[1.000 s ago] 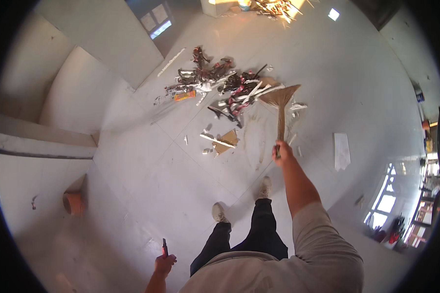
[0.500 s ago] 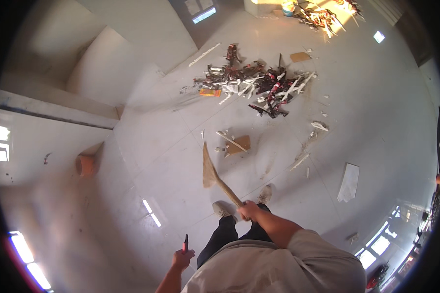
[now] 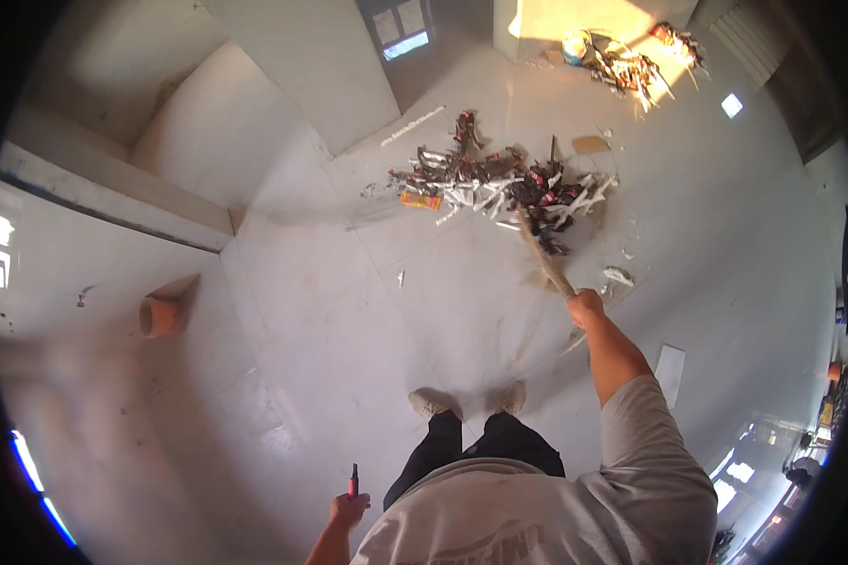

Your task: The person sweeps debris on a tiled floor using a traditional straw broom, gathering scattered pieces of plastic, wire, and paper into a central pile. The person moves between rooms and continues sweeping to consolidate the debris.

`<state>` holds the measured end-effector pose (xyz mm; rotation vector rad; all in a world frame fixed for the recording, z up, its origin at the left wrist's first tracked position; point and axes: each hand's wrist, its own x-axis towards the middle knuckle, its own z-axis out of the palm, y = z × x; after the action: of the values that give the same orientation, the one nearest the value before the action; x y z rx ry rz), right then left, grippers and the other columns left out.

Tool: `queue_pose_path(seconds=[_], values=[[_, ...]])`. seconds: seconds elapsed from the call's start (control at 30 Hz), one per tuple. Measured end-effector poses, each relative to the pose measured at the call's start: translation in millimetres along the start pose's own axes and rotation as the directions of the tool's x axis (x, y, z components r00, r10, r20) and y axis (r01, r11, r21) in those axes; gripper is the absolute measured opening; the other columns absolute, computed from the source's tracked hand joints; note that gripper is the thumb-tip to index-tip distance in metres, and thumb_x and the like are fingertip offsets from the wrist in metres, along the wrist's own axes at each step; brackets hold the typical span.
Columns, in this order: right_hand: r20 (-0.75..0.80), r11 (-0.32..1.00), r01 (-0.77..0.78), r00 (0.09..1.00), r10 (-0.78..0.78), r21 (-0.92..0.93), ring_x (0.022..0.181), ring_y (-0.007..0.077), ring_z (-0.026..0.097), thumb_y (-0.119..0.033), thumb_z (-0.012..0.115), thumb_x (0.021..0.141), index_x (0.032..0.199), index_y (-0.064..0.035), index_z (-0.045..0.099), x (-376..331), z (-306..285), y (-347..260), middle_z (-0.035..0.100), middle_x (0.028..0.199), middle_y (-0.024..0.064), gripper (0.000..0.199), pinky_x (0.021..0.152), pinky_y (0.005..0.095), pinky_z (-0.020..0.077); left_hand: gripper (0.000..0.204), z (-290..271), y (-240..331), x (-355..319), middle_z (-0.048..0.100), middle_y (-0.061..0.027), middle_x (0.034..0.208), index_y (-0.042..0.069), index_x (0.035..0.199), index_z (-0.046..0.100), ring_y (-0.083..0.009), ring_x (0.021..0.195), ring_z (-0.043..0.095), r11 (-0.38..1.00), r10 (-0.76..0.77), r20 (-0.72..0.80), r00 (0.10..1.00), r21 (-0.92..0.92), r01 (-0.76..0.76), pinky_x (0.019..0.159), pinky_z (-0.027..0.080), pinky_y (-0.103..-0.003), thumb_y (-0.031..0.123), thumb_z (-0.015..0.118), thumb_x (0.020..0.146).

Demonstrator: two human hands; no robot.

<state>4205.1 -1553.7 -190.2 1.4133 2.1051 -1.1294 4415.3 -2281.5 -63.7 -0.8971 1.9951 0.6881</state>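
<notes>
My right hand [image 3: 586,307] grips the handle of a tan straw broom [image 3: 552,267], its arm stretched forward. The broom reaches to the near edge of a debris pile [image 3: 499,179] of dark red strips, white strips and scraps. Blur hides part of the broom's head. Low at the left, my left hand [image 3: 350,508] is closed round a slim red-and-black stick-like thing [image 3: 353,482] that points up; its exact kind cannot be made out.
An orange pot [image 3: 163,317] lies at the left wall. A white panel [image 3: 670,375] is on the floor right of my arm. A second debris heap [image 3: 631,75] and a bucket [image 3: 577,47] are at the far right. A cardboard piece [image 3: 591,144] lies behind the pile.
My right hand has swung the broom forward and right, from before my feet to the pile. The cardboard and white stick near my feet no longer show there. My left hand has barely moved.
</notes>
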Motion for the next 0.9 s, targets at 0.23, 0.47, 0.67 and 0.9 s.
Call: queue_pose_path(seconds=[0.23, 0.47, 0.67, 0.9], values=[[0.097, 0.99, 0.114, 0.988, -0.122, 0.083, 0.05, 0.0244, 0.062, -0.014, 0.055, 0.085, 0.103, -0.004, 0.063, -98.3, 80.3, -36.9, 0.064, 0.068, 0.0125, 0.022, 0.042, 0.0372, 0.0488, 0.032, -72.4, 32.8, 54.5, 0.067, -0.0061, 0.074, 0.001, 0.081, 0.07, -0.0146, 0.068, 0.061, 0.986, 0.028, -0.001, 1.0, -0.165, -0.028, 0.064, 0.049, -0.031, 0.033, 0.067, 0.08], [0.694, 0.961, -0.134, 0.717, -0.075, 0.243, 0.047, 0.0191, 0.059, -0.01, 0.068, 0.08, 0.121, -0.0077, 0.064, -166.5, 268.3, -110.4, 0.061, 0.067, 0.0093, 0.041, 0.037, 0.0317, 0.0429, 0.023, -120.0, 79.5, 62.8, 0.068, -0.0073, 0.074, 0.001, 0.082, 0.067, -0.0134, 0.063, 0.061, 0.924, -0.143, 0.019, 0.99, -0.356, 0.14, 0.058, 0.049, -0.028, 0.023, 0.064, 0.085], [0.788, 0.928, 0.327, 0.612, -0.063, -0.18, 0.046, 0.0174, 0.059, -0.017, 0.064, 0.081, 0.107, -0.0136, 0.07, -137.7, 381.4, -227.0, 0.064, 0.061, 0.0082, 0.027, 0.04, 0.0314, 0.0439, 0.025, -119.1, 74.4, 77.7, 0.067, -0.0057, 0.071, -0.001, 0.081, 0.068, -0.0133, 0.063, 0.063, 0.886, -0.228, -0.03, 0.973, -0.42, 0.195, 0.056, 0.048, -0.028, 0.024, 0.065, 0.083], [0.699, 0.965, 0.237, 0.709, -0.091, -0.114, 0.046, 0.0165, 0.059, -0.02, 0.062, 0.078, 0.091, -0.013, 0.07, 78.1, 351.9, -363.2, 0.064, 0.06, 0.0056, 0.018, 0.042, 0.0323, 0.0469, 0.019, -88.1, 183.3, 81.5, 0.067, -0.0074, 0.082, 0.007, 0.087, 0.068, -0.0198, 0.066, 0.063, 0.95, -0.19, -0.059, 0.98, -0.265, 0.168, 0.056, 0.049, -0.036, 0.025, 0.062, 0.085]])
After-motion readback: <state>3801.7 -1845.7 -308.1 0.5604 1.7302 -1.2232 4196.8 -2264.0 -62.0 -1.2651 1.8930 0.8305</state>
